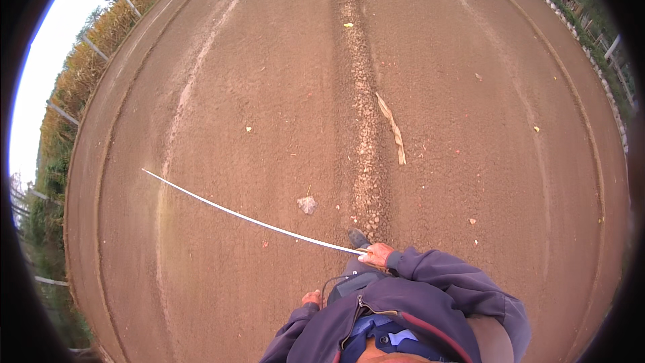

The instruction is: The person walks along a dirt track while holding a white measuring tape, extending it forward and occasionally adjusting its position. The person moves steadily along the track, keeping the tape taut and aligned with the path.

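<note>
My right hand (379,254) is closed around the near end of a long, thin white rod (252,220). The rod reaches out to the left over the bare soil, and its far tip looks to be above or on the ground; I cannot tell which. A thin brown cord or loop hangs by that same hand. Low at my left side, my left hand (311,297) is partly hidden by the jacket, so its grip is unclear. Between the hands, a dark bag or pouch (355,282) with a black cord sits at my waist. One dark shoe (358,238) shows just beyond the right hand.
A low ridge of soil clods (366,126) runs straight ahead. Beside it lies a dry husk strip (392,128); a dry leaf (307,204) rests further left. Fence posts (95,48) and dry crop plants line the left; white stones (594,63) edge the right.
</note>
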A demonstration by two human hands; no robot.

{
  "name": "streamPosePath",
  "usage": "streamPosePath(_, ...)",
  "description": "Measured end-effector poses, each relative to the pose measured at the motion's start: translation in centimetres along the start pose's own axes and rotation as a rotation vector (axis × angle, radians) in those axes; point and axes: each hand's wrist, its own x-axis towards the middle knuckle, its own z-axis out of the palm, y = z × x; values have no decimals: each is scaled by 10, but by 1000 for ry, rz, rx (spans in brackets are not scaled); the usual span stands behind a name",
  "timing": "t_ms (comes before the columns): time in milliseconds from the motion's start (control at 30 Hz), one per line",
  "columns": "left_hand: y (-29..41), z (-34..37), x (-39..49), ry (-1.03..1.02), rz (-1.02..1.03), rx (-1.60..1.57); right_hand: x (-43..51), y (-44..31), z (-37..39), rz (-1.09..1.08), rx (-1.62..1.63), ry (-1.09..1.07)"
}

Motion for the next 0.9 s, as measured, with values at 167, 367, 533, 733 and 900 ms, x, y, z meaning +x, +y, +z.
streamPosePath(167, 61, 23, 40, 2, 9, -105, 51, 4, -60, 179, 104, 160)
streamPosePath(367, 116, 41, 87, -121, -68, -40, 89, 28, -138, 281, 424, 494)
streamPosePath(533, 182, 70, 93, -104, 115, 8, 69, 62, -214, 290, 401, 847)
streamPosePath(733, 236, 73, 81, -89, 159, -177, 38, 112, -279, 397, 518, 1236)
streamPosePath(900, 213, 48, 88, -63, -69, -199, 23, 159, -322, 531, 577, 1542)
